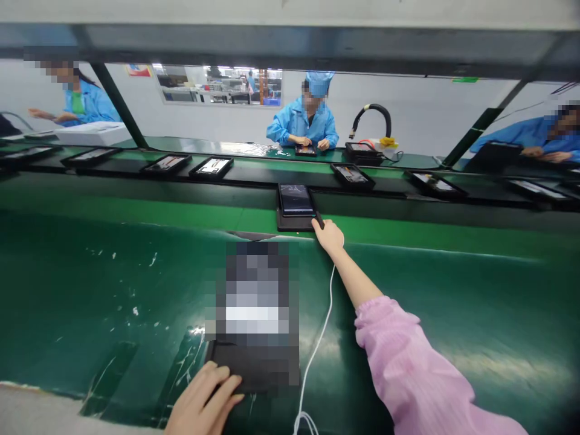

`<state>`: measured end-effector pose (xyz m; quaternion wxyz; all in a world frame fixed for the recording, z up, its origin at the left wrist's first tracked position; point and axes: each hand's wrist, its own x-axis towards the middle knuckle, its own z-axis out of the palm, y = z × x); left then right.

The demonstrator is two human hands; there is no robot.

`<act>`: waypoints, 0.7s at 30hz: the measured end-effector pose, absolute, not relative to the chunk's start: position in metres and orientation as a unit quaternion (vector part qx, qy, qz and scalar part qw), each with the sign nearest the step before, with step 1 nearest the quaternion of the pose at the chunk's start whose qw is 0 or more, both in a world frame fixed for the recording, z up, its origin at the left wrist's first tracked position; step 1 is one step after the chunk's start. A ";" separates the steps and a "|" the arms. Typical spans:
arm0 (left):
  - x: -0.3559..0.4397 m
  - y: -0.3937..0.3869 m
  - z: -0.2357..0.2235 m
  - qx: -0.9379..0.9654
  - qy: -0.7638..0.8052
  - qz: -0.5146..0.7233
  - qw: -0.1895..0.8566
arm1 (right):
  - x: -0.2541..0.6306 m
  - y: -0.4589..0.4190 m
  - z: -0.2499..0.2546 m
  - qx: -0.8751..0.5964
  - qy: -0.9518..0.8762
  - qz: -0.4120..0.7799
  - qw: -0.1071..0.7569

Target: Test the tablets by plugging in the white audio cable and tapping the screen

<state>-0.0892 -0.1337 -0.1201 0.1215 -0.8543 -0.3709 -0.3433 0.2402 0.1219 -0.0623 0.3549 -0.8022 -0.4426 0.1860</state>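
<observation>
My right hand (329, 236) reaches forward and is closed on the near right corner of a black tray (294, 224). A smartphone (296, 200) with a lit dark screen lies in that tray, which spans the green ledge and the belt's near edge. Close to me, my left hand (206, 400) grips the lower left edge of another black tray (254, 367), fingers on top. Whatever lies in this nearer tray is blurred by pixelation. A white cord (327, 320) runs from my right wrist down the green bench.
Beyond the ledge, a dark belt (258, 175) carries several black trays with phone parts (211, 167). Across it, co-workers in blue coats (301, 121) sit at a bench. A bent black hose (383, 112) stands there. An overhead shelf (290, 45) crosses the top, with slanted posts (118, 106).
</observation>
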 end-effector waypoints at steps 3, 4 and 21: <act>-0.119 -0.123 -0.117 -0.834 -0.412 -0.348 0.116 | 0.244 0.127 -0.058 -0.838 -0.429 0.181 0.284; -0.128 -0.118 -0.115 -0.828 -0.424 -0.349 0.113 | 0.246 0.128 -0.056 -0.847 -0.423 0.181 0.266; -0.026 -0.063 -0.052 -0.844 -0.453 -0.284 -0.046 | 0.262 0.010 -0.028 -0.815 -0.497 0.144 0.261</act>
